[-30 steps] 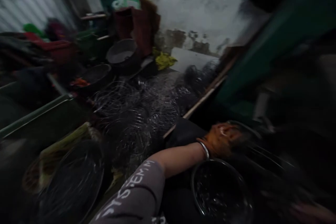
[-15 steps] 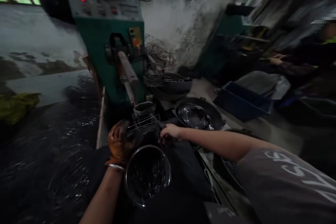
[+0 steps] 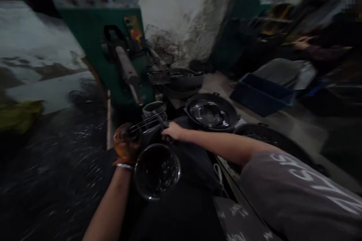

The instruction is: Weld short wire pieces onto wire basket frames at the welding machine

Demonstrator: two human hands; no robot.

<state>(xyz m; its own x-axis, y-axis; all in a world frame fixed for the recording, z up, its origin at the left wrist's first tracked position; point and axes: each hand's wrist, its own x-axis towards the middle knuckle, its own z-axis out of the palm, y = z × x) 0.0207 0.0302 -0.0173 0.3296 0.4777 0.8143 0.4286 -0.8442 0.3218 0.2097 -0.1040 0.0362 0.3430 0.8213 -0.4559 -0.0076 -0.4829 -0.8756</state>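
Wire piece (image 3: 147, 119), long axis crosswise, right end higher in view.

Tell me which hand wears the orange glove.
The left hand, with a silvery band at its wrist; the right hand shows neither orange nor a band.

Head camera, single view

Worn on the head; faces forward and down. Near, left of centre: left hand (image 3: 126, 144) and right hand (image 3: 171, 132), forearms (image 3: 219, 144) entering from bottom and right edges. Farther: green machine (image 3: 85, 32), upper left. Farthest: stained wall (image 3: 181, 5), top centre.
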